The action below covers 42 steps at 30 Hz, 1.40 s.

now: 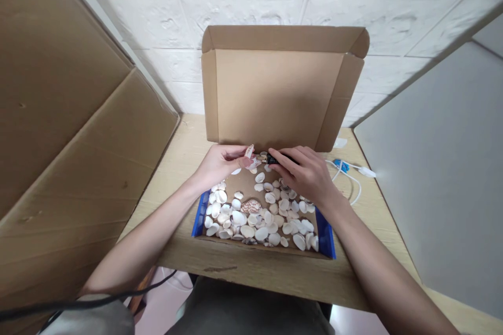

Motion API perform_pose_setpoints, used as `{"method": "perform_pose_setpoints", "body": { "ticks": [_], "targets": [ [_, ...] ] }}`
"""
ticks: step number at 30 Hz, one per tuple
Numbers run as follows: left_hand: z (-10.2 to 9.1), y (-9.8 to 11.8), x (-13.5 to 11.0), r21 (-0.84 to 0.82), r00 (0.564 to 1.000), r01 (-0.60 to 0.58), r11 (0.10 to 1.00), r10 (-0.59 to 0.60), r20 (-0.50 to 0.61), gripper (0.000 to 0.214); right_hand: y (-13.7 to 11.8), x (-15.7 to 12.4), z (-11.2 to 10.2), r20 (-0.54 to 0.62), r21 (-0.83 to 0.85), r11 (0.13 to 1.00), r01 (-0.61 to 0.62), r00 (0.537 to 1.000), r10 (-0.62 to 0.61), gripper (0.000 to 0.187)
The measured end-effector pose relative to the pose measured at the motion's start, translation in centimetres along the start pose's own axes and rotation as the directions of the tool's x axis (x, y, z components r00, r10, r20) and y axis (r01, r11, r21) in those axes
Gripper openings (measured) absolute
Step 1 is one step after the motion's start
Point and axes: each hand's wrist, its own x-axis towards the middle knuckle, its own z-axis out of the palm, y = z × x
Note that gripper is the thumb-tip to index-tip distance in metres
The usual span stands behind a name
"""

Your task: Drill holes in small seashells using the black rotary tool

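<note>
Seashells (239, 218), mostly white and cream, lie spread over the floor of an open cardboard box (267, 99) whose short sides are blue. Among them is a larger pinkish-brown patterned shell (251, 206). Over the box's back part, my left hand (226, 161) pinches a pale shell (249, 152) between thumb and fingers. Just right of it, my right hand (301, 170) is closed on a small black object (272, 159); the fingers hide most of it, so its kind does not show.
The box's lid stands raised against a white brick wall (176, 21). A white cable (359, 188) with a blue piece (341, 166) lies on the wooden table (165, 154) at the right. Cardboard panels (90, 157) rise at the left, a grey panel (440, 167) at the right.
</note>
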Motion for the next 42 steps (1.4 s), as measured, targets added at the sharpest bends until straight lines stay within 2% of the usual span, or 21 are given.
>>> {"method": "perform_pose_setpoints", "body": {
  "ticks": [8,16,22,31,42],
  "targets": [
    [0.24,0.17,0.01,0.005,0.999,0.000,1.000,-0.001,0.042,0.034,-0.20,0.09,0.02,-0.014,0.011,1.000,-0.012,1.000,0.012,0.028],
    [0.59,-0.34,0.02,-0.010,0.995,0.006,1.000,-0.005,0.098,0.041,-0.46,0.13,0.31,0.125,0.165,0.986,0.005,0.992,-0.026,0.036],
    [0.54,-0.26,0.03,-0.009,0.991,-0.002,1.000,0.003,0.131,0.041,-0.46,0.05,0.42,0.107,0.182,0.983,0.006,0.994,-0.026,0.034],
    [0.58,-0.19,0.03,0.001,0.994,0.004,1.000,-0.005,0.111,0.041,-0.44,0.03,0.42,0.144,0.172,0.985,-0.002,0.989,-0.024,0.036],
    [0.83,0.11,0.07,-0.002,0.996,0.004,1.000,-0.003,0.084,0.046,-0.56,0.02,0.51,0.108,0.179,0.984,-0.006,0.994,-0.014,0.034]
  ]
}}
